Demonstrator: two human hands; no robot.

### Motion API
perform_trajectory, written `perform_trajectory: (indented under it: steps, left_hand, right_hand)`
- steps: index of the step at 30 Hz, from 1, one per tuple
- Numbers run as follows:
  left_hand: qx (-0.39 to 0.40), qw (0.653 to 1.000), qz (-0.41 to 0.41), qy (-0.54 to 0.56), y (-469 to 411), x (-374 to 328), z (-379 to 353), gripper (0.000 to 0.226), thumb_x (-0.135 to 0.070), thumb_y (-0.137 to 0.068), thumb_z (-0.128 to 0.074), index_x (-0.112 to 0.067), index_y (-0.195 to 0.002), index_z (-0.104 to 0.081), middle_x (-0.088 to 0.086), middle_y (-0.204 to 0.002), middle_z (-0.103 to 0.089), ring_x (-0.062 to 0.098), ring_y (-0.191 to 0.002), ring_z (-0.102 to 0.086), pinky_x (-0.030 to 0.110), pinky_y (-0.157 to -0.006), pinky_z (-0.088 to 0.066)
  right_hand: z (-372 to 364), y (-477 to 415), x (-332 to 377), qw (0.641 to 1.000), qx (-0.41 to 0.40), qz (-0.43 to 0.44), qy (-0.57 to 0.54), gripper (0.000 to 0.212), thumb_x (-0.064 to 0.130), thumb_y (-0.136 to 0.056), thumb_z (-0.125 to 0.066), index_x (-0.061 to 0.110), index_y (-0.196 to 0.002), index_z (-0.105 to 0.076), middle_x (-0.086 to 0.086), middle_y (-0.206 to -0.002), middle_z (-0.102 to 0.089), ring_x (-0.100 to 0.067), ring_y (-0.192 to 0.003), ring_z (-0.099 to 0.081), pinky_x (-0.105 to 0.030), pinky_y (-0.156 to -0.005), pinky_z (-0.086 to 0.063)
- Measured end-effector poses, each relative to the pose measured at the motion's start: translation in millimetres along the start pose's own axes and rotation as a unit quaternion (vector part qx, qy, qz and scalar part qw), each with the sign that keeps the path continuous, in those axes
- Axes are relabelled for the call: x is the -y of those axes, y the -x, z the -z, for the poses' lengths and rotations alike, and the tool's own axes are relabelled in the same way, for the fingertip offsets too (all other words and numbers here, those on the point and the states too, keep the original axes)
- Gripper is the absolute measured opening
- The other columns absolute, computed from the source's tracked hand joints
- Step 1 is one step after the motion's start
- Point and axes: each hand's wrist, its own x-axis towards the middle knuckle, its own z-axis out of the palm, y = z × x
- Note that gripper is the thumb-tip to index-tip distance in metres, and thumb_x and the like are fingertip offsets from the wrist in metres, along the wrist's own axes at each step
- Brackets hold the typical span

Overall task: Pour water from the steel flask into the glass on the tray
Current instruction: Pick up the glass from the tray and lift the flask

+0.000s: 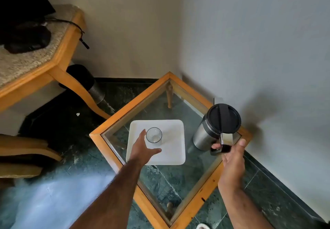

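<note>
A clear drinking glass (154, 135) stands upright on a white square tray (174, 144) on the glass-topped table. My left hand (142, 148) is spread open beside the glass, fingertips at its left side, thumb reaching below it, not closed around it. A steel flask (205, 136) with a black lid (224, 118) stands to the right of the tray, lid on. My right hand (232, 155) is at the flask's black handle (225, 144), with fingers curling under it and thumb raised; the grip looks loose.
The table (114, 120) has an orange wooden frame and sits in a wall corner. A granite-topped side table (35, 57) with a black bag stands at the left. A dark cylindrical object (89, 84) sits beneath it. A chair arm (26, 150) is at the left edge.
</note>
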Motion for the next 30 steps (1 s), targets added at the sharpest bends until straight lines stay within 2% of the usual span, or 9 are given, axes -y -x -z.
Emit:
perform_trajectory:
  steps: [4, 7, 11, 16, 18, 20, 24, 27, 30]
  left_hand:
    - [-0.014, 0.997, 0.016, 0.068, -17.6, 10.9, -18.3, 0.1, -0.028, -0.067, -0.096, -0.029, -0.147, -0.036, 0.0, -0.146, -0.05, 0.028, -0.124, -0.051, 0.048, -0.107, -0.044]
    - [-0.041, 0.993, 0.023, 0.111, -26.5, 22.2, -29.5, 0.091, -0.031, -0.066, -0.096, -0.032, -0.14, -0.044, -0.004, -0.14, -0.054, 0.022, -0.115, -0.053, 0.045, -0.102, -0.047]
    - [-0.055, 0.992, 0.018, 0.11, -39.8, 29.6, -35.2, 0.086, -0.036, -0.066, -0.096, -0.033, -0.137, -0.047, -0.006, -0.138, -0.056, 0.018, -0.114, -0.052, 0.042, -0.103, -0.046]
    - [-0.059, 0.991, 0.004, 0.116, -53.3, 26.5, -41.8, 0.082, -0.041, -0.062, -0.096, -0.04, -0.131, -0.051, -0.013, -0.127, -0.06, 0.019, -0.113, -0.056, 0.042, -0.103, -0.048]
    - [-0.064, 0.991, 0.0, 0.116, -56.3, 26.1, -44.6, 0.078, -0.042, -0.062, -0.095, -0.042, -0.128, -0.053, -0.016, -0.124, -0.062, 0.017, -0.111, -0.057, 0.04, -0.102, -0.049]
    - [-0.073, 0.991, -0.004, 0.116, -55.5, 25.5, -46.1, 0.074, -0.044, -0.061, -0.093, -0.043, -0.125, -0.055, -0.018, -0.119, -0.063, 0.016, -0.108, -0.058, 0.039, -0.099, -0.05]
    - [-0.077, 0.991, -0.015, 0.107, -49.6, 25.9, -46.6, 0.069, -0.041, -0.066, -0.093, -0.04, -0.124, -0.056, -0.016, -0.119, -0.063, 0.016, -0.107, -0.058, 0.037, -0.099, -0.05]
    - [-0.082, 0.99, -0.011, 0.111, -41.7, 29.1, -41.1, 0.068, -0.038, -0.069, -0.093, -0.037, -0.126, -0.057, -0.012, -0.123, -0.064, 0.017, -0.109, -0.058, 0.038, -0.099, -0.05]
    - [-0.084, 0.991, -0.009, 0.108, -36.5, 31.8, -30.5, 0.068, -0.036, -0.069, -0.094, -0.034, -0.126, -0.058, -0.01, -0.122, -0.064, 0.017, -0.109, -0.058, 0.03, -0.094, -0.051]
  right_hand:
    - [-7.5, -15.4, -9.4, 1.0, -0.017, -0.013, -0.019, 0.087, 0.088, -0.091, -0.026, 0.021, -0.061, -0.073, -0.008, -0.068, -0.072, -0.038, -0.097, -0.07, -0.056, -0.117, -0.033]
    - [-7.0, -23.8, -17.0, 0.999, -0.03, -0.03, -0.025, 0.088, 0.091, -0.088, -0.026, 0.019, -0.05, -0.059, -0.006, -0.053, -0.057, -0.031, -0.075, -0.063, -0.054, -0.113, -0.038]
    - [-14.7, -31.8, -16.6, 0.997, -0.052, -0.046, -0.029, 0.085, 0.096, -0.08, -0.033, 0.015, -0.057, -0.045, -0.002, -0.044, -0.041, -0.025, -0.056, -0.043, -0.037, -0.073, -0.042]
    - [-23.0, -38.0, -17.8, 0.997, -0.064, -0.024, -0.044, 0.065, 0.06, -0.101, -0.035, 0.015, -0.055, -0.042, 0.003, -0.038, -0.033, -0.021, -0.043, -0.029, -0.034, -0.055, -0.028]
    - [-22.9, -41.3, -19.9, 0.997, -0.063, -0.021, -0.05, 0.06, 0.043, -0.105, -0.034, 0.018, -0.051, -0.045, 0.004, -0.037, -0.032, -0.018, -0.041, -0.027, -0.036, -0.055, -0.023]
    - [-20.9, -42.4, -20.0, 0.997, -0.053, -0.018, -0.051, 0.053, 0.041, -0.101, -0.036, 0.016, -0.055, -0.043, 0.002, -0.039, -0.031, -0.019, -0.042, -0.025, -0.037, -0.055, -0.022]
    - [-11.1, -39.1, -24.2, 0.998, 0.001, 0.015, -0.063, 0.058, 0.058, -0.1, -0.036, 0.014, -0.064, -0.044, 0.0, -0.044, -0.035, -0.024, -0.049, -0.031, -0.038, -0.06, -0.029]
    - [-0.6, -31.8, -29.3, 0.994, 0.058, 0.061, -0.069, 0.069, 0.073, -0.099, -0.031, 0.013, -0.072, -0.055, -0.002, -0.053, -0.048, -0.027, -0.062, -0.046, -0.043, -0.077, -0.04]
    - [10.1, -27.3, -32.9, 0.99, 0.104, 0.083, -0.038, 0.082, 0.088, -0.085, -0.042, 0.008, -0.07, -0.057, -0.013, -0.068, -0.055, -0.033, -0.079, -0.052, -0.051, -0.092, -0.04]
